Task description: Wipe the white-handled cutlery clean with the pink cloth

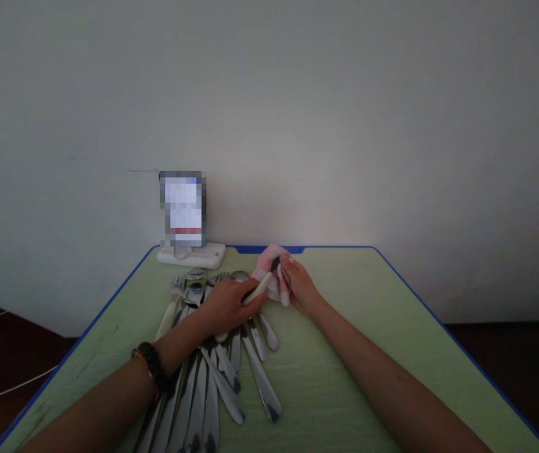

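My left hand is closed round the white handle of a spoon, which points up and to the right. The dark bowl of the spoon lies against a pink and white cloth. My right hand is closed on this cloth beside the bowl, its fingers partly hidden by the folds. Beneath my left hand and forearm spreads a pile of metal cutlery, with forks, spoons and several long handles. A white-handled fork lies at the left of the pile.
A phone with a blurred screen stands on a white base at the table's back left. The pale green table has a blue edge and meets a grey wall. Cables run over the dark floor at left.
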`<state>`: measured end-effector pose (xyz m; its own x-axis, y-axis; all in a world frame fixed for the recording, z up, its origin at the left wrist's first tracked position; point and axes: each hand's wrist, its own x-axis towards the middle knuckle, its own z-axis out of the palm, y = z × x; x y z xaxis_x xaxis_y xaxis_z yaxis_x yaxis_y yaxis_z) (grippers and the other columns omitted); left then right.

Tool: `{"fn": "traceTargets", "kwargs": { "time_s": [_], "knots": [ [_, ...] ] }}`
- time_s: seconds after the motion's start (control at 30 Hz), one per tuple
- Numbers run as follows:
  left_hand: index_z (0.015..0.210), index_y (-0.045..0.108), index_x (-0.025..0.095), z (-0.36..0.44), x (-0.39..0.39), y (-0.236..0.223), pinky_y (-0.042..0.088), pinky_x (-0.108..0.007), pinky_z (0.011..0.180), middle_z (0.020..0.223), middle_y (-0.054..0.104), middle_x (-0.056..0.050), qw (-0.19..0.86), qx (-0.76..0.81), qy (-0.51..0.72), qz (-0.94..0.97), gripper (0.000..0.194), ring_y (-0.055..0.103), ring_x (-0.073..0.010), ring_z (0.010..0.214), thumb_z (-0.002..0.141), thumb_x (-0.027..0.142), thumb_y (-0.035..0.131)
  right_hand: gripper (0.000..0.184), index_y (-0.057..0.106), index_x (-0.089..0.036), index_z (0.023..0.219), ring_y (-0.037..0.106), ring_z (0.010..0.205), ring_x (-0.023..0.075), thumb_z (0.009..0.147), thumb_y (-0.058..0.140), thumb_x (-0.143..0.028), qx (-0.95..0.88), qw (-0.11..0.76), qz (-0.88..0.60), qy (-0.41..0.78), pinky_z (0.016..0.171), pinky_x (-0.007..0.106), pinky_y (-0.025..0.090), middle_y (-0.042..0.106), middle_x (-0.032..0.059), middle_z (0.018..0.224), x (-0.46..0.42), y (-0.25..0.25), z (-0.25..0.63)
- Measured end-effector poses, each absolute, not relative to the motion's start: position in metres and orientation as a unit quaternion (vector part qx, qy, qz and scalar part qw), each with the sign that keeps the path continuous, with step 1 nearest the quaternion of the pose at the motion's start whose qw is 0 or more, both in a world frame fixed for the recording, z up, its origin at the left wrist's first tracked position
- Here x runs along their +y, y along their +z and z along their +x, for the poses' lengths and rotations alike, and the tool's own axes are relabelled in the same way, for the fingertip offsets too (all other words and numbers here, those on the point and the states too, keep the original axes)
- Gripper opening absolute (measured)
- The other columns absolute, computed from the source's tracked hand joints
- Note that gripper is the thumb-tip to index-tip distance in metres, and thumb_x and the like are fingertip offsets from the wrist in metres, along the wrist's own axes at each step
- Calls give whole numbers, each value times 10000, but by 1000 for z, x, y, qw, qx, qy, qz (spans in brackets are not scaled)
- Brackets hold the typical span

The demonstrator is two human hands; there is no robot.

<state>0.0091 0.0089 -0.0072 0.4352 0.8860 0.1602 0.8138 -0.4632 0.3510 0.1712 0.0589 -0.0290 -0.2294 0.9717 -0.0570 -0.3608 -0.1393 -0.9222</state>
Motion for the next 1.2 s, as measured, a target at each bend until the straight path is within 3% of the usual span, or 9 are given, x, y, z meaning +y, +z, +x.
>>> {"fn": "traceTargets", "kwargs": {
  "time_s": [0.1,0.27,0.4,0.5,0.63,0.93,1.2],
  "knots": [
    [787,586,188,9,9,-7,304,-222,534,562,561,20,115,505,161,840,251,532,-126,509,849,354,409,293,560,-189,701,420,526,100,637,648,-461,-415,503,-344,676,540,242,354,499,-51,548,57,-26,172],
    [778,580,186,9,9,-7,304,-221,534,574,568,17,118,498,166,843,260,540,-124,515,856,353,398,184,464,-196,541,421,515,101,622,563,-330,-372,515,-324,701,554,246,377,488,-41,518,58,-27,174],
    [790,580,185,9,9,-7,314,-222,544,581,568,16,116,498,166,843,250,549,-128,531,854,350,402,116,566,-185,653,465,574,104,594,624,-266,-409,510,-349,672,583,241,389,549,-39,598,60,-33,174],
    [787,578,185,9,9,-8,308,-221,532,576,563,18,116,504,166,840,248,539,-125,518,852,348,404,209,610,-178,769,493,632,113,620,674,-311,-468,486,-352,649,600,241,394,598,-18,686,61,-36,174],
    [785,577,185,9,9,-7,305,-220,525,580,565,19,116,501,173,840,251,532,-122,514,853,352,402,264,607,-177,781,488,623,109,639,684,-385,-481,488,-338,645,599,237,397,597,-16,671,62,-37,175],
    [757,576,187,9,10,-7,310,-227,532,568,557,14,112,513,155,837,272,536,-130,526,853,370,398,240,613,-191,763,503,620,98,625,691,-371,-383,572,-355,633,626,239,408,602,-33,686,62,-34,170],
    [774,579,186,9,9,-7,313,-230,544,577,565,8,104,518,138,838,320,552,-138,549,881,393,359,232,630,-178,767,547,667,123,629,679,-357,-345,563,-337,671,663,258,431,642,-4,733,61,-27,170]
  ]
}}
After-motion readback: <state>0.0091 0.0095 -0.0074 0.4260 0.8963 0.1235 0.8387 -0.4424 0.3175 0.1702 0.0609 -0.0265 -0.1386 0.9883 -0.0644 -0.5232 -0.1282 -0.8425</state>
